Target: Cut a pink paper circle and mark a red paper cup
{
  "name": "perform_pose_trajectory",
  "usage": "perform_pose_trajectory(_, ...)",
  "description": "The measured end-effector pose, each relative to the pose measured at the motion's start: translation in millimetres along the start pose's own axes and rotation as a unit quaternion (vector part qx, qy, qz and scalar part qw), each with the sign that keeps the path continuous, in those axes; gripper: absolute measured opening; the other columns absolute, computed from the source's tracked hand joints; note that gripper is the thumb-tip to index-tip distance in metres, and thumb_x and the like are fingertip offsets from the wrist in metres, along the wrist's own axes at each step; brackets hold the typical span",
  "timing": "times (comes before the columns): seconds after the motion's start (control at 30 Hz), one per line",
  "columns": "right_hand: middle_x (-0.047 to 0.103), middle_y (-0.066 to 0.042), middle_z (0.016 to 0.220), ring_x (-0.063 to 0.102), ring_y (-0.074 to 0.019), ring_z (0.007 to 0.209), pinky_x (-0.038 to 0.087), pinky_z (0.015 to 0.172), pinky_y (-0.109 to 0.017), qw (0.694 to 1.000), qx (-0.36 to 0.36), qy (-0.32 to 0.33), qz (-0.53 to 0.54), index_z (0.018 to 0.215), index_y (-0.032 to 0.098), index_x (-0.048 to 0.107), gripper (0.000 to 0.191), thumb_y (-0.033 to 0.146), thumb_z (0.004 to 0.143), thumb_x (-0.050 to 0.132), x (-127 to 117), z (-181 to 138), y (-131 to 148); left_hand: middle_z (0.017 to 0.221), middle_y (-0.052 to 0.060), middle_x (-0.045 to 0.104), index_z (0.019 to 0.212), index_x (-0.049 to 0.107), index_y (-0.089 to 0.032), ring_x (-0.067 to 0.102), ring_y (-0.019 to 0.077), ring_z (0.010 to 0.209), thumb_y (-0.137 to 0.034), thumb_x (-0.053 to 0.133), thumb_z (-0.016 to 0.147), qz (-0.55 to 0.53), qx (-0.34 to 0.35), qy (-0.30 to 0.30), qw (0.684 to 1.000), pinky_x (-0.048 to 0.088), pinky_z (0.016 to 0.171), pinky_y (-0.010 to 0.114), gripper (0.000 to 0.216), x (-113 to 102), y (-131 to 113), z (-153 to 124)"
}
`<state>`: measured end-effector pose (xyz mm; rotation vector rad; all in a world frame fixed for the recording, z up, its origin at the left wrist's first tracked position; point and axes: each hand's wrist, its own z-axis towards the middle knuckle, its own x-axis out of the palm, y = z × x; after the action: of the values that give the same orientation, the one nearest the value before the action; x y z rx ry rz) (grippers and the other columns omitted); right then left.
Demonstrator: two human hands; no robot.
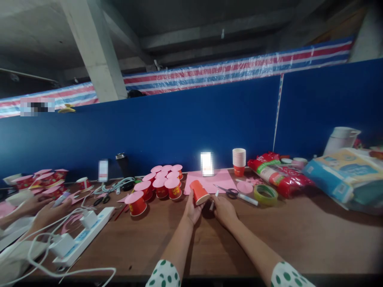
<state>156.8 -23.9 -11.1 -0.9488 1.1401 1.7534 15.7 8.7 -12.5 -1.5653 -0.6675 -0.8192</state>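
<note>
My left hand (194,210) is wrapped round a red paper cup (198,192), which is tilted with its pale end toward me. Close beside the cup, my right hand (225,211) is closed on a slim white pen-like stick (212,205); its exact kind is too small to make out. Behind both hands lies a pink paper sheet (191,181). Dark-handled scissors (231,193), a white marker (248,199) and a pink paper disc (244,187) are to the right of my right hand. Left of the cup stand several red cups topped with pink discs (160,182).
A stack of paper cups (239,163), a tape roll (265,194), red packages (279,175) and a large tissue pack (347,177) line the right side. At left are a power strip (86,239) with white cables and another person's hands (49,213).
</note>
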Motion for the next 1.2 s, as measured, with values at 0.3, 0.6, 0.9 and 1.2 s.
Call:
perform_pose_trajectory(0.3,0.062,-0.009,0.101,0.053,-0.0198,0.099,0.036,0.080,-0.026,1.000,-0.003,-0.001,-0.004,0.115,0.019,0.050,0.040,0.011,0.076,0.046,0.8,0.4,-1.2,0.095,0.011,0.066,0.102,0.058,-0.013,0.064,0.0206,0.084,-0.038,0.057,0.078,-0.002,0.000,0.000,1.000,0.051,0.082,0.037,0.035,0.7,-0.5,-0.3)
perform_pose_trajectory(0.6,0.063,-0.009,0.100,0.053,-0.0208,0.097,0.036,0.078,-0.027,1.000,-0.005,-0.008,-0.005,0.114,0.019,0.051,0.039,0.012,0.076,0.045,1.2,-0.1,-1.5,0.096,0.011,0.066,0.102,0.058,-0.014,0.064,0.0193,0.084,-0.040,0.057,0.078,-0.001,0.000,0.000,1.000,0.051,0.082,0.035,0.036,0.8,0.0,-1.0)
perform_pose_trajectory(0.9,0.063,-0.009,0.100,0.053,-0.0203,0.097,0.036,0.078,-0.027,1.000,-0.004,-0.009,-0.002,0.114,0.019,0.051,0.040,0.010,0.075,0.045,1.8,0.3,-1.8,0.096,0.011,0.066,0.105,0.058,-0.013,0.063,0.0199,0.084,-0.042,0.060,0.076,0.000,-0.003,-0.002,1.000,0.051,0.081,0.034,0.041,2.1,-0.3,-1.2)
perform_pose_trajectory(1.2,0.063,-0.008,0.100,0.053,-0.0202,0.097,0.036,0.079,-0.027,1.000,-0.004,-0.013,-0.005,0.114,0.019,0.051,0.041,0.010,0.074,0.046,1.9,0.3,-2.2,0.096,0.011,0.066,0.104,0.059,-0.013,0.064,0.0195,0.084,-0.041,0.059,0.077,-0.003,0.002,-0.006,1.000,0.051,0.080,0.034,0.039,1.3,0.0,-0.4)
